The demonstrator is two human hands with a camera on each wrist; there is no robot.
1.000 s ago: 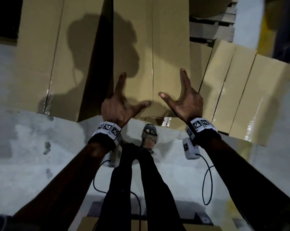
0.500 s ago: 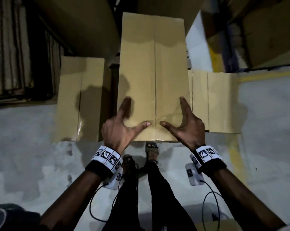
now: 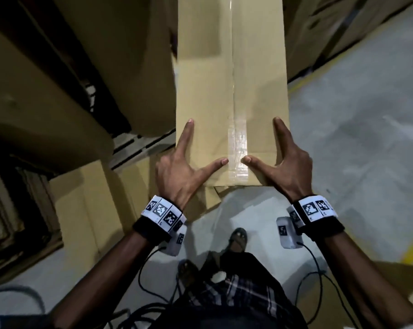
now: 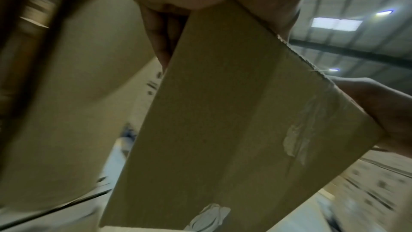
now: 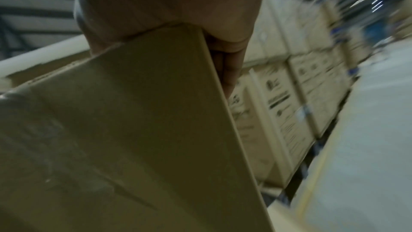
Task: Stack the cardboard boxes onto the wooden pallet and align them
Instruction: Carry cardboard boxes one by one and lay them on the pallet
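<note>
I hold a long, taped cardboard box (image 3: 231, 91) by its near end, off the floor and pointing away from me. My left hand (image 3: 186, 162) grips its near left corner, thumb and forefinger flat on top, the other fingers (image 4: 162, 33) down the side. My right hand (image 3: 283, 160) mirrors this on the right corner, with its fingers (image 5: 229, 63) down the right side. The left wrist view shows the box's end face (image 4: 234, 121); the right wrist view shows the box (image 5: 133, 130) from below. Dark pallet slats (image 3: 139, 148) show under the boxes at left.
Large cardboard boxes (image 3: 105, 55) stand close on the left, with a lower box (image 3: 86, 198) by my left arm. More boxes (image 3: 331, 32) are at the far right, and printed stacks (image 5: 289, 94) line the aisle. Grey concrete floor (image 3: 366, 138) lies right. My sandalled foot (image 3: 238, 238) and cables are below.
My hands, spread above the box a second ago, closed on its near end. The box has come up from among the other boxes and now points toward the stacks on the left.
</note>
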